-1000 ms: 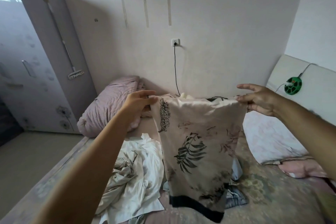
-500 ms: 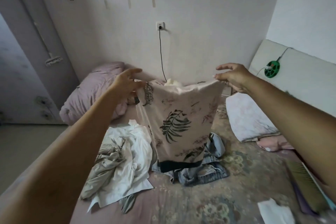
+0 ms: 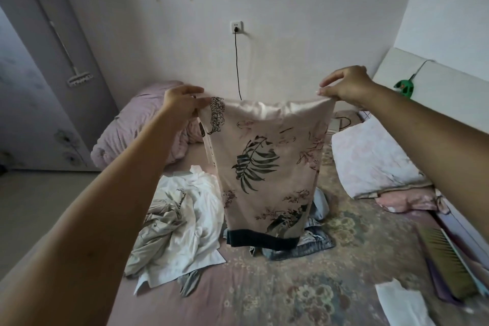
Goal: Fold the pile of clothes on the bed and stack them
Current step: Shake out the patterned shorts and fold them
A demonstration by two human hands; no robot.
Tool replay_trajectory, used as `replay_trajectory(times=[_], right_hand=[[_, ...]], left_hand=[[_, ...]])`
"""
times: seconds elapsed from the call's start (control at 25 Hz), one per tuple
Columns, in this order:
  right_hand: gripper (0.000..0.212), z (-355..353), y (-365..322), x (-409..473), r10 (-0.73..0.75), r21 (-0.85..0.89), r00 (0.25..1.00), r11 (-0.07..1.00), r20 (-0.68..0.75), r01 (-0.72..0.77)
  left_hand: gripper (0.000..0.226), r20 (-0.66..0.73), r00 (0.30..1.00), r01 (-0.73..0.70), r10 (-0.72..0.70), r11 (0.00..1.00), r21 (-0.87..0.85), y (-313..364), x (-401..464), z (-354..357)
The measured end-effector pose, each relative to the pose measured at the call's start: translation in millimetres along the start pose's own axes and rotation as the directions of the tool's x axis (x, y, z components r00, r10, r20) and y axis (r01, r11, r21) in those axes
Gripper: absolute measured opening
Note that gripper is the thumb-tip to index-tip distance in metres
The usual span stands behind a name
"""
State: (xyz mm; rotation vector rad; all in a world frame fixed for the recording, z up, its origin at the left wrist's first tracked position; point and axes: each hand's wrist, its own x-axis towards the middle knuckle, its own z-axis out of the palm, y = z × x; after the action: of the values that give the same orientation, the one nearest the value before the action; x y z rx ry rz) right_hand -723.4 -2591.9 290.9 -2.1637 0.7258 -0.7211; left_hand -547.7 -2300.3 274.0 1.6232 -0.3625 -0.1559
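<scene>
Both hands hold one garment up over the bed [image 3: 330,283]: our left hand [image 3: 182,102] pinches the left top corner of the leaf-print garment [image 3: 264,167], and our right hand [image 3: 346,86] pinches the right top corner. It hangs flat, dark hem lowest, above a denim piece [image 3: 304,245]. We see a crumpled white pile [image 3: 182,222] lying just left of it.

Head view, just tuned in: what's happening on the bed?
A person holds a leaf-print garment up by its top corners, the left hand and right hand each pinching one. It hangs spread open above the bed, not yet folded. A crumpled white pile and jeans lie beneath, unfolded.
</scene>
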Motion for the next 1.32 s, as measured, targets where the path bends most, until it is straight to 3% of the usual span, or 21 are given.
replay_trajectory(times=[0.12, 0.2, 0.28, 0.36, 0.56, 0.72, 0.84, 1.12, 1.2, 1.32], right_hand=[[0.034, 0.7, -0.3, -6.8, -0.004, 0.127, 0.988, 0.992, 0.152, -0.015], [0.036, -1.6, -2.6, -14.8, -0.038, 0.017, 0.969, 0.999, 0.246, 0.035], [0.037, 0.2, -0.2, -18.0, -0.06, -0.097, 0.956, 0.991, 0.288, 0.091], [0.033, 5.4, 4.7, -19.3, -0.094, -0.133, 0.956, 0.982, 0.277, 0.135], [0.01, 16.6, 19.3, -15.2, -0.176, -0.11, 0.961, 0.973, 0.213, 0.202], [0.015, 22.7, 25.8, -18.7, -0.23, -0.26, 0.952, 0.924, 0.203, 0.279], [0.014, 27.5, 27.9, -24.6, -0.243, -0.252, 0.944, 0.921, 0.221, 0.296], [0.013, 29.4, 38.3, -35.1, -0.247, -0.267, 0.933, 0.91, 0.263, 0.316], [0.014, 34.8, 49.3, -40.8, -0.223, -0.252, 0.933, 0.921, 0.281, 0.296], [0.012, 35.5, 66.3, -49.2, -0.196, -0.26, 0.918, 0.92, 0.345, 0.294]], left_hand=[[0.035, -0.043, 0.999, 0.027, -0.026, 0.999, 0.022, -5.2, 5.8, -0.1], [0.031, -0.016, 1.0, -0.024, 0.025, 0.996, 0.083, -5.3, 9.2, -6.7], [0.034, 0.05, 0.992, -0.128, 0.119, 0.96, 0.25, -8.1, 12.7, -12.3], [0.033, 0.104, 0.973, -0.23, 0.206, 0.876, 0.424, -13.6, 11.4, -14.1], [0.032, 0.078, 0.955, -0.28, 0.286, 0.785, 0.553, -22.9, 15.4, -17.1], [0.023, 0.107, 0.934, -0.325, 0.342, 0.682, 0.655, -30.2, 17.2, -18.1], [0.019, 0.146, 0.923, -0.349, 0.355, 0.616, 0.706, -35.6, 17.6, -19.7], [0.018, 0.247, 0.912, -0.408, 0.328, 0.652, 0.64, -50.7, 8.8, -26.4], [0.023, 0.296, 0.92, -0.39, 0.257, 0.664, 0.638, -59.4, 2.1, -28.1], [0.019, 0.328, 0.939, -0.288, 0.104, 0.759, 0.584, -69.1, -15.3, -32.6]])
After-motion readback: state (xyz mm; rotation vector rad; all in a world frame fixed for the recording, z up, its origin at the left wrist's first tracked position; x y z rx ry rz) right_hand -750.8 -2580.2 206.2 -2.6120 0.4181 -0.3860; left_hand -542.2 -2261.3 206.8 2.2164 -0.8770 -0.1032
